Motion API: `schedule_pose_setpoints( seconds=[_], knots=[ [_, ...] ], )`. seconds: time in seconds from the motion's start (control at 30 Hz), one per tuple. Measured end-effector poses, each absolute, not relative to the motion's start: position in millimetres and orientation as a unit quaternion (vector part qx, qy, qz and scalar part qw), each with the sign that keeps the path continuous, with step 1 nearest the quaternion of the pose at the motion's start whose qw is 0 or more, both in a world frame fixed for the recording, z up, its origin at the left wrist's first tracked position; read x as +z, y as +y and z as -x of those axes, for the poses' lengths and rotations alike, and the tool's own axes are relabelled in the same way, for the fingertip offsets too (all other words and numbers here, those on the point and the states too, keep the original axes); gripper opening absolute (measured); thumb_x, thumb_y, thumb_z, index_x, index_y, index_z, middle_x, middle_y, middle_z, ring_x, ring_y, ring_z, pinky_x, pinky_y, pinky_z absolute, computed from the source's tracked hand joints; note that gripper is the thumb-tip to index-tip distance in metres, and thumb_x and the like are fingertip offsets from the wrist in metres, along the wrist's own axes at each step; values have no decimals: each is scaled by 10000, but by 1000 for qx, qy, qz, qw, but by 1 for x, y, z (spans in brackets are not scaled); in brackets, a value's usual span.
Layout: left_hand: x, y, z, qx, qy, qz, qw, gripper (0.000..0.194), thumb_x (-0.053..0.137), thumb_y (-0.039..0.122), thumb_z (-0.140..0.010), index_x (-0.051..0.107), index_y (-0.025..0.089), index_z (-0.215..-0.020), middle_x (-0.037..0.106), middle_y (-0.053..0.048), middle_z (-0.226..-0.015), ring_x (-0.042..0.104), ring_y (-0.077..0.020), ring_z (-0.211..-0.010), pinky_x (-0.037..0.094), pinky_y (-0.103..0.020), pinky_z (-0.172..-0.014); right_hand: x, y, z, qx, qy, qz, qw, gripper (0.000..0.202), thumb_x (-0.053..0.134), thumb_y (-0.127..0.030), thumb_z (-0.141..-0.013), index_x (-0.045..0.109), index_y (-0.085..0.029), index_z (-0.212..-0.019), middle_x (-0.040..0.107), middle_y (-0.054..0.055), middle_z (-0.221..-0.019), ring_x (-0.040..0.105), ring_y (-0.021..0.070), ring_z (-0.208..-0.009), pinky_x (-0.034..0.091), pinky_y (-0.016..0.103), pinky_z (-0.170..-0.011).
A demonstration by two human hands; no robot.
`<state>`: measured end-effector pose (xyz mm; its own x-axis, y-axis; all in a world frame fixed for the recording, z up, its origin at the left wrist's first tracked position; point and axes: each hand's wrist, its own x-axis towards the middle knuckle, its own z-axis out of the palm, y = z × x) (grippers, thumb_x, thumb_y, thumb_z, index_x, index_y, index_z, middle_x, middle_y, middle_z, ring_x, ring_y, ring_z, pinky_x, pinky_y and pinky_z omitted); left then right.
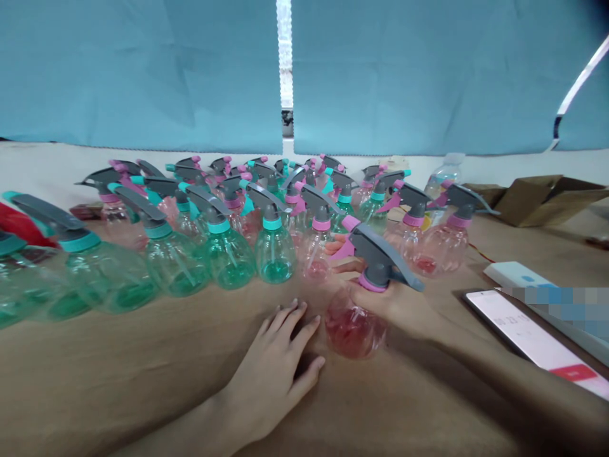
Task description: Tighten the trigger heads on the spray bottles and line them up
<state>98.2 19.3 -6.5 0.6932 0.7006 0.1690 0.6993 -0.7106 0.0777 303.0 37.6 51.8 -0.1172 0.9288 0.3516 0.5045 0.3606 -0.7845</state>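
Note:
A spray bottle [354, 327] with a clear pink body, grey head and pink collar, nozzle and trigger stands slightly tilted in front of me. My right hand [391, 303] is wrapped round its neck from the right, with some fingers hidden behind the head. Flat on the table lies my left hand [278, 358], palm down and fingers a little spread, just left of the bottle and apart from it. Nearest beyond my hands are a green spray bottle [276, 257] with a turquoise collar and another pink spray bottle [318, 257].
Several green and pink spray bottles [178, 266] fill the back and left of the brown table [143, 381]. On the right lie a phone [528, 330] and a white box [521, 276]. An open cardboard box [537, 203] stands behind them, below a blue curtain [428, 76].

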Motion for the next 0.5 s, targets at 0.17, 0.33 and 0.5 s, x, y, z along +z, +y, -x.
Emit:
schedule_pose_setpoints(
  seconds=[0.17,0.33,0.5],
  knots=[
    [-7,19,-98,96,377,-921,4,448,484,362,-904,455,172,-1309,404,-130,-1391,344,-301,-1277,357,-502,-978,54,39,-303,279,-711,499,410,81,484,-218,-749,555,-230,-711,616,9,-789,613,183,-792,504,325,-708],
    [-8,19,-97,102,379,-920,4,452,493,361,-899,457,172,-1308,402,-127,-1393,346,-302,-1275,348,-501,-987,54,38,-302,267,-691,524,419,61,506,-220,-726,565,-235,-736,587,-6,-730,599,181,-739,494,326,-672],
    [-7,19,-98,104,378,-920,5,447,488,364,-903,460,170,-1305,410,-129,-1387,354,-301,-1270,352,-495,-984,57,35,-303,260,-690,527,423,155,481,-177,-673,555,-250,-788,575,-19,-738,580,161,-673,489,301,-622]
  ],
)
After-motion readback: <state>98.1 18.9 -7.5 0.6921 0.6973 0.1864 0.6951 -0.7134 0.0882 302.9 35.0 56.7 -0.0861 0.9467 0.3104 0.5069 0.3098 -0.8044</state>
